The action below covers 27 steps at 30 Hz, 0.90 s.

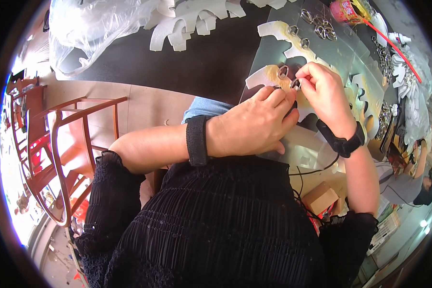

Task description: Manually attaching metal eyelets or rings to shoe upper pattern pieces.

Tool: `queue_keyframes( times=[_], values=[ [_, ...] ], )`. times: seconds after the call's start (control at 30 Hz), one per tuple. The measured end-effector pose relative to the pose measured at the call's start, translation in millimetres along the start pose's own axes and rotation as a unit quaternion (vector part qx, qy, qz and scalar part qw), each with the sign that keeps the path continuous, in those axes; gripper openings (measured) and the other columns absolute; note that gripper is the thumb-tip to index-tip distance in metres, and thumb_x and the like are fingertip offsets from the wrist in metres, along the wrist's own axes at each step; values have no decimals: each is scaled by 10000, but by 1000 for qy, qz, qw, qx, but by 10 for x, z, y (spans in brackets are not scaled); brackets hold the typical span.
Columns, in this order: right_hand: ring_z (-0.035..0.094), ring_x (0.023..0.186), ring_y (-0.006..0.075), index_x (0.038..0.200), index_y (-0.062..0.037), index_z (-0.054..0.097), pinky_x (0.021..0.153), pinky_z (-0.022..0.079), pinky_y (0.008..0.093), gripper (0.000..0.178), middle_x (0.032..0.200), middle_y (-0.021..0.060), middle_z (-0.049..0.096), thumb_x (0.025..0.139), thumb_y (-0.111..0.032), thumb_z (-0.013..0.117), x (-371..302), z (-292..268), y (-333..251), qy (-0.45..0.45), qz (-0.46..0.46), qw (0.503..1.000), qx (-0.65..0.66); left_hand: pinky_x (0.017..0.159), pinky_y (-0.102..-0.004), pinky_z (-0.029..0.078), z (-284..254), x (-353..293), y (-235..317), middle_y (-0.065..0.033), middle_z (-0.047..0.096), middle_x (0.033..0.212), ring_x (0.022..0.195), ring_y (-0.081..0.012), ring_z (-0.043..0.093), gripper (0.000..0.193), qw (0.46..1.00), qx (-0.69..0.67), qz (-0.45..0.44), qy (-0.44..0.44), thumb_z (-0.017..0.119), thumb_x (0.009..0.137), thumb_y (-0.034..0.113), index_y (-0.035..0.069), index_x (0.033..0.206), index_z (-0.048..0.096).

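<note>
Work apparently only partly done: toward two o'clock, metal ring (295, 84) seemingly in thumb-and-finger pinch of right hand (324, 90), beside pale scalloped strip (260, 78); strip under curled left hand (252, 122), exact grip hidden. At one o'clock, second strip (272, 28) already with rings on; beyond, loose rings (325, 32). Near twelve, white strips (191, 23) without visible rings, perhaps left undone.

Brown wooden chairs (101, 107) stand on the pale floor (151, 109) at left, beside glaring white light; small lights (423, 223) glow at lower right
</note>
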State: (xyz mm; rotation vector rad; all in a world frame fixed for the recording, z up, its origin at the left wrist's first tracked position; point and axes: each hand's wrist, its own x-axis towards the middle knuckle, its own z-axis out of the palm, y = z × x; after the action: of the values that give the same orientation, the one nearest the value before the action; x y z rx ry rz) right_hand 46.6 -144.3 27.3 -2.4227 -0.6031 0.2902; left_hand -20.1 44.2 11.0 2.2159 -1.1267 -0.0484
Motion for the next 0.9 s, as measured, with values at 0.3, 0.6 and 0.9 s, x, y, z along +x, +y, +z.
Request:
queue_keyframes(
  times=[0.3,0.6,0.9],
  values=[
    [599,716,313,836,17,541,638,477,372,63,780,154,611,780,26,571,-2,4,-7,6,1,1000,0,955,-390,386,9,19,40,-208,483,1186,1038,-279,462,718,1000,27,-7,-6,714,625,456,-31,1121,532],
    [598,708,313,837,16,545,636,480,371,66,768,153,610,779,26,574,-1,15,-18,10,5,1000,-5,990,-394,355,42,34,60,-222,499,1183,1053,-288,464,834,997,72,-13,4,702,607,459,-116,1170,483],
    [585,709,314,830,9,553,634,475,376,79,775,148,594,762,39,580,-5,29,-25,22,-21,999,-36,993,-391,352,31,34,60,-217,498,1178,1037,-280,468,831,996,88,-8,-1,698,610,456,-120,1167,475]
  ],
)
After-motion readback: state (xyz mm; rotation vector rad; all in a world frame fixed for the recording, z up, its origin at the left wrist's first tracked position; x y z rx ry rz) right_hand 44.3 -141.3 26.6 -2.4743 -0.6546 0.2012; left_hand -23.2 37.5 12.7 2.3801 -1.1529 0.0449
